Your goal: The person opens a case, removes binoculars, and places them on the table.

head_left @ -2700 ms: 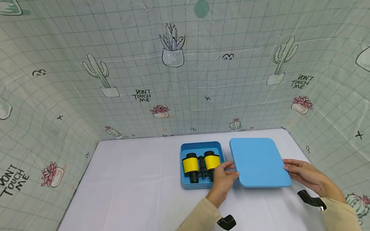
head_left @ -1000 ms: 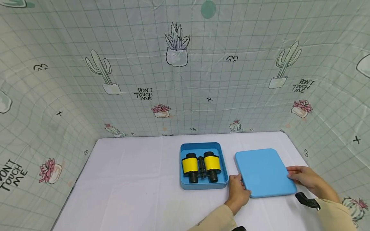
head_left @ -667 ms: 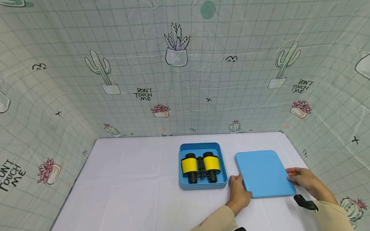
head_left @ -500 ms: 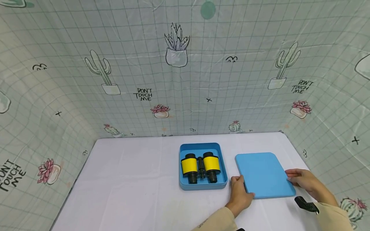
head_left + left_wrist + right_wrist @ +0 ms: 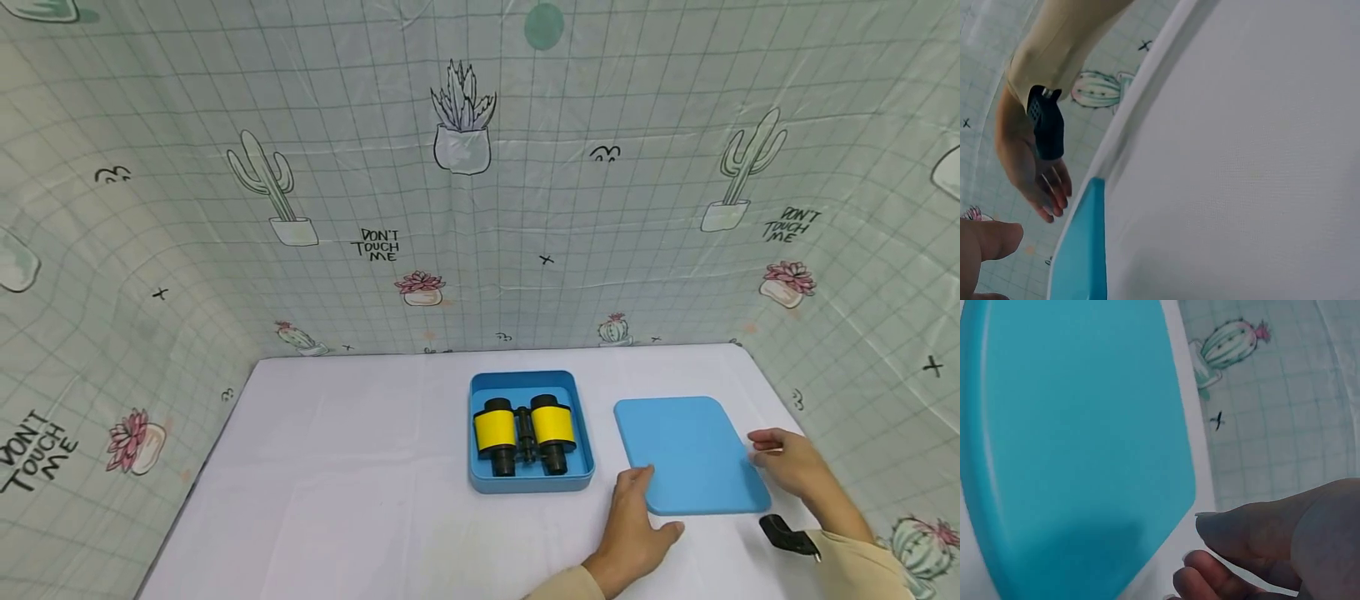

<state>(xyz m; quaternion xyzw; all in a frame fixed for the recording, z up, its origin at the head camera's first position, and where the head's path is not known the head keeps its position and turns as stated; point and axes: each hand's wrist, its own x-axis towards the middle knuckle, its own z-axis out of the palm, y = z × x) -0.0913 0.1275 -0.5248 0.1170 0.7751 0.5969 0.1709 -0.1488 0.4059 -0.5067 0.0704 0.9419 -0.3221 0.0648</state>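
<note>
A blue lid point(image 5: 693, 458) lies flat on the white table, right of the open blue box point(image 5: 480, 482). Inside the box rest yellow-and-black binoculars point(image 5: 527, 432). My left hand point(image 5: 632, 533) is over the lid's near left corner, thumb and fingers spread, gripping nothing. By the lid's right edge is my right hand point(image 5: 793, 469), its fingers loosely bent with nothing between them. In the right wrist view, the thumb point(image 5: 1247, 531) stands apart from the lid. The left wrist view catches the left thumb point(image 5: 1000, 240) and one end of the lid point(image 5: 1085, 244).
A white cloth covers the table point(image 5: 360, 467). Pale green grid fabric point(image 5: 495, 208) with cactus drawings rises behind it and along both sides. The table's right edge runs close to my right hand.
The lid, earlier held by both hands beside the box, has come down nearer to me onto the table. Both hands have since let go; the left has spread its fingers and drawn back slightly.
</note>
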